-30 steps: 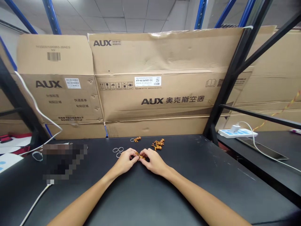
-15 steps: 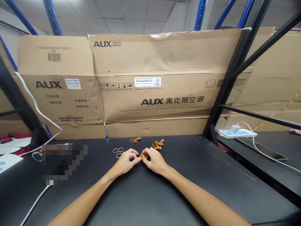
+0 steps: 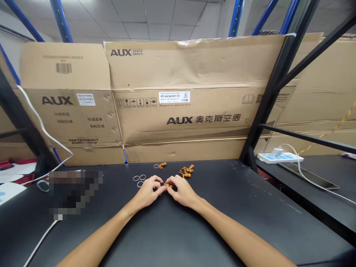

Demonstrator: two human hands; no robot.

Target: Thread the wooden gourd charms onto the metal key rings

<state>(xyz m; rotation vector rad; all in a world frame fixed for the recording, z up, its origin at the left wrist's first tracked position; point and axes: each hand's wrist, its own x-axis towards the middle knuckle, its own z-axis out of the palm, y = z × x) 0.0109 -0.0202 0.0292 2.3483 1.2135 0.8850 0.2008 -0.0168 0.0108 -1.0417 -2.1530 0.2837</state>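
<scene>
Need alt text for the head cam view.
The left hand and right hand pinch a small gourd-shaped charm above a black table. Other charms and small metal rings lie nearby, before flattened AUX cartons.

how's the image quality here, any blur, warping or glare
In the head view, wide-angle distortion makes the black rack upright lean; lighting is soft and even, with only a faint sheen on the black tabletop; the AUX carton print looks sharp; a pixelated patch hides the left of the table; the small orange-brown piece between the left hand and right hand shows little detail
</scene>
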